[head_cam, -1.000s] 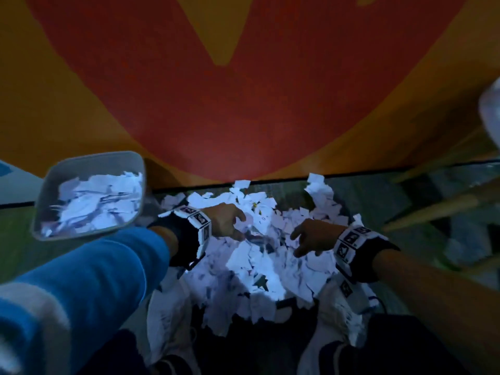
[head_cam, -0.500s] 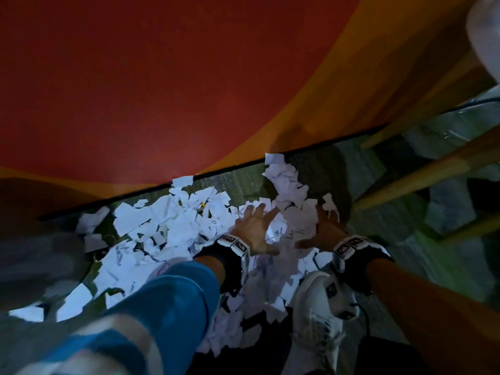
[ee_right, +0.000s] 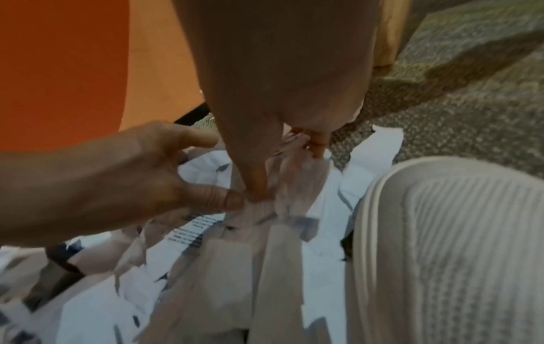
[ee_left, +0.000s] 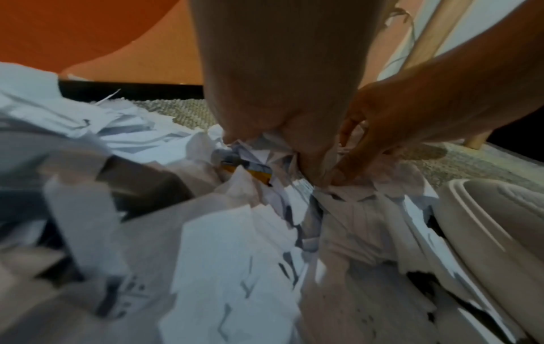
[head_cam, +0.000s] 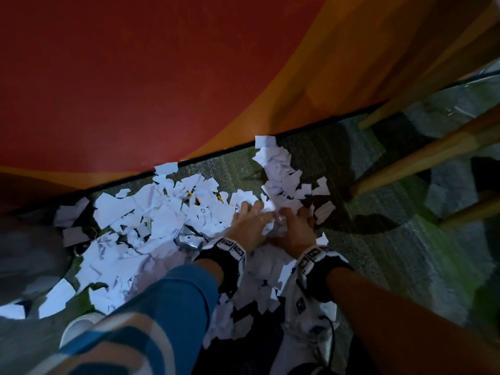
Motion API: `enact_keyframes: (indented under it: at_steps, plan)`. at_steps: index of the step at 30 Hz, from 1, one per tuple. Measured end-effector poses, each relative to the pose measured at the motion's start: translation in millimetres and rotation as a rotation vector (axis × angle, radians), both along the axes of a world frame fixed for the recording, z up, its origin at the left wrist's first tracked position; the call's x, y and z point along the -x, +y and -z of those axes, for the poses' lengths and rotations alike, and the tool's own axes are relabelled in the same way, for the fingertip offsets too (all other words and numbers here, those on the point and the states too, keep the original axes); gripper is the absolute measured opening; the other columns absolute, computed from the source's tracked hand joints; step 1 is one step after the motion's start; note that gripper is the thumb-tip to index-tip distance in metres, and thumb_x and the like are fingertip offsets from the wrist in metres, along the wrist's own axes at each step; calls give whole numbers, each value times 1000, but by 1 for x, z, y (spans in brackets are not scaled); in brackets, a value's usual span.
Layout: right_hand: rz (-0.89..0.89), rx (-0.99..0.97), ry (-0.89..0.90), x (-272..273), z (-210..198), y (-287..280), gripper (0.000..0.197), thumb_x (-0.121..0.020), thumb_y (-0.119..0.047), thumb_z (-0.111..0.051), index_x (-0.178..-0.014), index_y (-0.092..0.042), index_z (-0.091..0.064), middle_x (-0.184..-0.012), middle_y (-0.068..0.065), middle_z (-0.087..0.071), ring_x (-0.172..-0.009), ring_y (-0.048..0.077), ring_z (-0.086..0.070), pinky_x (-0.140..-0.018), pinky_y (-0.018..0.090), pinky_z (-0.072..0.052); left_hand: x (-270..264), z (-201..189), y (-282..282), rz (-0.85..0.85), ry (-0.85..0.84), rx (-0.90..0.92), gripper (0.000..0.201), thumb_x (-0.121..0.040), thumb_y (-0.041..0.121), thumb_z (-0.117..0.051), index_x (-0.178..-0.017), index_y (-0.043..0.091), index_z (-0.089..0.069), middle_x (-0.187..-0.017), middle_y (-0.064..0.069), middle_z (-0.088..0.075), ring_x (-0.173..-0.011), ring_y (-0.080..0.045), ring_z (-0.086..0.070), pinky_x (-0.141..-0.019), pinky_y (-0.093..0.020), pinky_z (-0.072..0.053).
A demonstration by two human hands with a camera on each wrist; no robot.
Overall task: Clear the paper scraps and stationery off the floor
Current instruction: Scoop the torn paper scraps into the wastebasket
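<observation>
The paper scraps (head_cam: 167, 220) lay heaped on the carpeted floor (head_cam: 384, 255), along the black strip at the foot of the red and orange wall (head_cam: 162, 77), and spilled back toward us between our white shoes (head_cam: 308, 336). We had both hands down at the right end of the heap. The left hand (head_cam: 250, 223) and the right hand (head_cam: 296, 226) were side by side, fingers curled into the paper, and the wrist views showed each thumb closing against its fingers on a crumpled wad of scraps. So we judged the step to be gathering a two-handed bundle.

To do it well, we thought, the hands should press toward each other and scoop low against the carpet, so that the loose outer pieces came up inside the bundle and did not slide off. The torn pieces were light and slippery, and a loose hold would likely shed them on the lift.

Yellow-and-black ends, probably pencils (head_cam: 190, 194), showed near the wall edge of the heap, and something shiny and metallic (head_cam: 189, 239) lay just left of our left wrist; we could not tell what it was. We reckoned such stationery was better picked out separately. A few stray scraps (head_cam: 323, 209) sat just beyond the right hand, near the wooden chair legs (head_cam: 422, 155), and would need a later pass. Most of the heap was still on the floor.
</observation>
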State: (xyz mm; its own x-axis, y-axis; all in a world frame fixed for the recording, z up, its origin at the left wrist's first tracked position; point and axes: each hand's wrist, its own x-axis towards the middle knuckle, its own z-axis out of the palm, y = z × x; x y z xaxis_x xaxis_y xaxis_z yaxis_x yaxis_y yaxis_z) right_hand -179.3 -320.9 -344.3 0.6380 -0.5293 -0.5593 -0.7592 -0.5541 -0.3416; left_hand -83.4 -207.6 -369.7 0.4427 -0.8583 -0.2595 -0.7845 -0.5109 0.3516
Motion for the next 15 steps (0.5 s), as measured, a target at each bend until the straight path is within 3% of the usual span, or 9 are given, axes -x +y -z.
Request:
enact_keyframes:
  at_steps: [3, 6, 9, 12, 15]
  plan:
    - [26, -21, -77, -3, 4, -6, 41, -79, -14, -71, -117, -7, -58, -113, 18, -48, -112, 38, -50, -86, 36, -46, -11, -2, 4, 7, 112, 107, 35, -80, 18, -72, -114, 19, -68, -110, -10, -57, -102, -32, -49, -87, -39, -43]
    - [59, -75, -80, -8, 3, -15, 12, -80, -3, -67, -90, -2, -73, -93, 21, -69, -97, 36, -65, -76, 25, -42, -25, -16, 11, -53, 192, 72, 26, -82, 8, -68, -107, 14, -72, -103, -12, -64, -99, -33, -58, -86, -43, -47]
    - [112, -96, -137, -11, -15, -25, 11, -81, -2, -66, -84, -2, -76, -90, 20, -73, -92, 33, -69, -75, 22, -42, -42, -48, 22, -131, 234, 128, 21, -87, 6, -67, -107, 10, -73, -104, -12, -69, -97, -30, -65, -80, -33, -49]
    - [125, -110, -162, -16, -48, -29, 12, -83, -5, -66, -87, -4, -77, -94, 17, -74, -96, 28, -68, -80, 23, -48, -60, -90, 38, -147, 263, 241, 26, -87, 3, -68, -110, 13, -74, -110, -6, -73, -99, -21, -68, -84, -25, -50]
    - [126, -122, -255, -33, -91, -24, 9, -81, -3, -65, -80, 0, -74, -87, 18, -74, -92, 28, -69, -80, 29, -53, -80, -145, 62, -179, 221, 248, 29, -88, 13, -71, -117, 18, -72, -109, -4, -73, -99, -18, -68, -84, -24, -51]
